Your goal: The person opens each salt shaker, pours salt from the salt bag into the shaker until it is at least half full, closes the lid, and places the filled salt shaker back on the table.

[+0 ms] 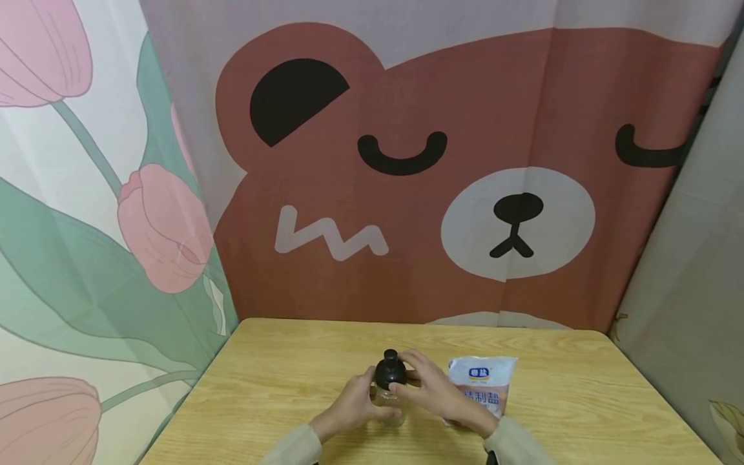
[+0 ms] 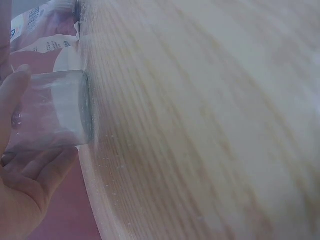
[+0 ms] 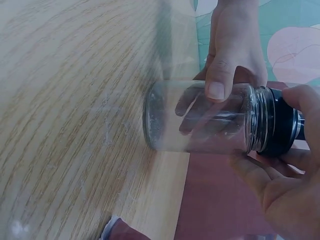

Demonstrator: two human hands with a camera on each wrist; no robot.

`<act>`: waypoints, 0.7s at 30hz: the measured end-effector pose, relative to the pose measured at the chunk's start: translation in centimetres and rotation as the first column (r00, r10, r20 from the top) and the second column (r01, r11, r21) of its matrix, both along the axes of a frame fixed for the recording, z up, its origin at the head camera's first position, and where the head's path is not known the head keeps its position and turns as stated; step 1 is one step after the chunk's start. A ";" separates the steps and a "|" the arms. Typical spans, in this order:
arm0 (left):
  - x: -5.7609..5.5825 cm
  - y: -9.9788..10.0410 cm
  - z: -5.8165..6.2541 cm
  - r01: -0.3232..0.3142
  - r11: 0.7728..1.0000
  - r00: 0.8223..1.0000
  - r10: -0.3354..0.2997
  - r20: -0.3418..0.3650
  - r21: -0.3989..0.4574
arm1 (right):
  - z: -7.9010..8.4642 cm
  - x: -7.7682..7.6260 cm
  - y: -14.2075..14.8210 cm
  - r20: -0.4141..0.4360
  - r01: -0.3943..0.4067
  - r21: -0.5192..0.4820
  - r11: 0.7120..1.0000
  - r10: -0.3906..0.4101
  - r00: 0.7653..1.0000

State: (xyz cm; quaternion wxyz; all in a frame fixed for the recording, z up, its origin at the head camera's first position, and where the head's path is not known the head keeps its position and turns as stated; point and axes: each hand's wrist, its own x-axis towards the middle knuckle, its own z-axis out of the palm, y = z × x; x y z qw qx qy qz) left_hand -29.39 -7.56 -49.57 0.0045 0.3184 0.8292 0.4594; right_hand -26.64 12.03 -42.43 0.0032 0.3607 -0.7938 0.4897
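Note:
A clear glass jar (image 1: 394, 421) with a black lid (image 1: 391, 373) stands upright on the table, knob on top. My left hand (image 1: 356, 402) grips the glass body, thumb on one side and fingers behind it, as the right wrist view shows. Around the black lid (image 3: 277, 122) curl the thumb and fingers of my right hand (image 3: 295, 190). The lid sits on the jar's threaded neck; whether it is fully tightened I cannot tell. Just right of the jar, partly behind my right forearm, stands a bag of salt (image 1: 479, 387).
Small white grains (image 3: 106, 122) are scattered on the wooden table (image 1: 279, 361) near the jar. A bear-print curtain (image 1: 407, 213) hangs behind the table, and a tulip-print curtain (image 1: 116, 310) is along the left.

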 end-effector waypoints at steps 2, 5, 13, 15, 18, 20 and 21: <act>0.0 0.0 0.0 -0.001 1.000 1.000 0.001 -0.003 0.000 | 0.0 0.0 0.1 0.004 0.005 -0.001 1.000 -0.005 1.000; 0.1 0.0 0.1 -0.012 1.000 1.000 0.012 -0.004 -0.010 | 0.2 0.1 0.1 0.023 0.023 -0.005 1.000 -0.023 0.999; 0.4 0.0 0.3 -0.014 1.000 1.000 0.014 0.018 -0.010 | 0.0 0.0 0.3 0.070 0.022 -0.024 0.999 -0.020 0.997; 0.3 0.0 0.3 -0.019 1.000 1.000 0.019 0.021 -0.013 | 0.1 0.1 0.4 0.077 0.027 -0.018 0.999 -0.025 0.997; 0.3 0.1 0.3 -0.036 0.999 0.999 0.037 0.025 -0.024 | 0.1 0.1 0.4 0.079 0.033 -0.006 0.999 -0.033 0.996; 0.2 0.0 0.2 -0.043 0.999 0.999 0.044 0.026 -0.030 | 0.1 0.1 0.4 0.072 0.034 -0.008 0.999 -0.033 0.997; 0.2 0.0 0.2 -0.045 0.998 0.999 0.046 0.027 -0.033 | 0.1 0.2 0.4 0.069 0.033 -0.010 0.999 -0.032 0.997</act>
